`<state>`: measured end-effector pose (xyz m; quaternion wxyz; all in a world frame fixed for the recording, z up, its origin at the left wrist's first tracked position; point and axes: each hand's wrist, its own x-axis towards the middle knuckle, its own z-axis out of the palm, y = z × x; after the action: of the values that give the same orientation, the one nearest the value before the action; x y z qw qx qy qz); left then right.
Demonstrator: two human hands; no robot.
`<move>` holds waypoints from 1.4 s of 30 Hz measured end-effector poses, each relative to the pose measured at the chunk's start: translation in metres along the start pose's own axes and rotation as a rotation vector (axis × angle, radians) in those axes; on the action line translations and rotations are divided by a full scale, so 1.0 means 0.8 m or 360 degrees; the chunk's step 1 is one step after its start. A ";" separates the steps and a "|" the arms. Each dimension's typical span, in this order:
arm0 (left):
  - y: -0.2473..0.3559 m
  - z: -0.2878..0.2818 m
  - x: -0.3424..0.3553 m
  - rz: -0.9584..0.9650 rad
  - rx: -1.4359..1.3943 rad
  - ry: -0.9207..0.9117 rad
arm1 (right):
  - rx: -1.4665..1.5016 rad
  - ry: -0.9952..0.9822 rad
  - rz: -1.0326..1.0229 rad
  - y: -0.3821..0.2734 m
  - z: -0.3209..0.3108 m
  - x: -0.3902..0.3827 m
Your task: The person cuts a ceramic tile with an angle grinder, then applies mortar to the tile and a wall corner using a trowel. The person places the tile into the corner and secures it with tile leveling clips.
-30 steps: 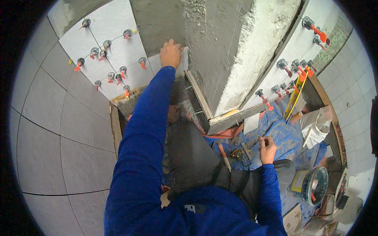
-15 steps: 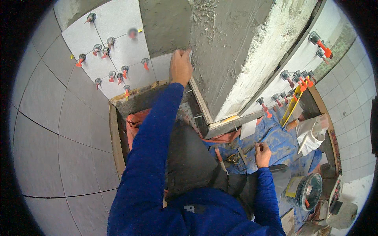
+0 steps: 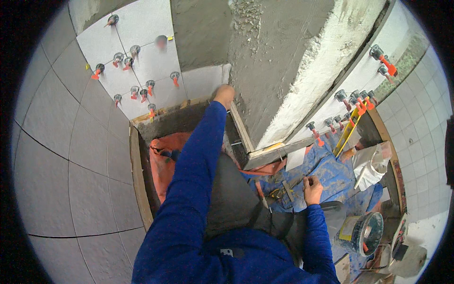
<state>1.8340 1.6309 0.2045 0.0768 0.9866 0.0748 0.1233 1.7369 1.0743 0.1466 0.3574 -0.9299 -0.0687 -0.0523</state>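
My left hand point(image 3: 224, 96) is at the inner wall corner, by the lower edge of a pale tile point(image 3: 201, 84) and over the end of a wooden strip point(image 3: 241, 128); its fingers are hidden behind the back of the hand. Left of it, pale wall tiles point(image 3: 146, 21) carry several grey levelling clips with red handles point(image 3: 175, 79). Above the blue sheet, my right hand point(image 3: 312, 190) has its fingers curled together. Whether something small is in them cannot be made out. Near it lie a red-handled tool point(image 3: 259, 189) and a flat greyish bar point(image 3: 288, 190).
A rough cement-coated column point(image 3: 279, 61) juts out ahead. At the right, more clips point(image 3: 362, 105) hold tiles beside a yellow level point(image 3: 344, 137). On the blue sheet point(image 3: 331, 165) are a white bag point(image 3: 370, 165) and a dirty bucket point(image 3: 347, 235). Dark tiles point(image 3: 42, 189) cover the left wall.
My left hand has dropped from the top of the pale tile by the corner to its lower edge, uncovering that tile. My right hand has shifted slightly left and stays curled.
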 end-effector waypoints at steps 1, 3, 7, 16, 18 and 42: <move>0.001 -0.011 0.000 0.0174 0.0338 -0.0113 | 0.0015 0.0052 -0.0114 0.000 0.000 0.000; 0.008 -0.030 -0.011 0.0152 0.0040 0.0235 | 0.0059 0.0131 -0.0230 0.001 -0.001 -0.002; 0.005 -0.069 -0.011 0.0175 -0.0213 0.0297 | -0.0002 0.0179 -0.0287 -0.001 -0.005 -0.005; 0.041 -0.055 0.000 -0.0554 -0.1199 0.0730 | 0.0131 0.0018 -0.0087 -0.028 -0.020 -0.009; 0.070 -0.049 -0.027 -0.0593 -0.0776 0.0938 | 0.0156 -0.0019 -0.0062 -0.028 -0.021 -0.008; -0.004 -0.157 -0.004 -0.0322 0.0405 0.0734 | 0.0164 0.0075 -0.0174 -0.046 -0.033 -0.020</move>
<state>1.7986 1.6501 0.3237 -0.0549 0.9216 0.2034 0.3260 1.7134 1.0819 0.1880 0.4028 -0.9037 -0.1135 -0.0901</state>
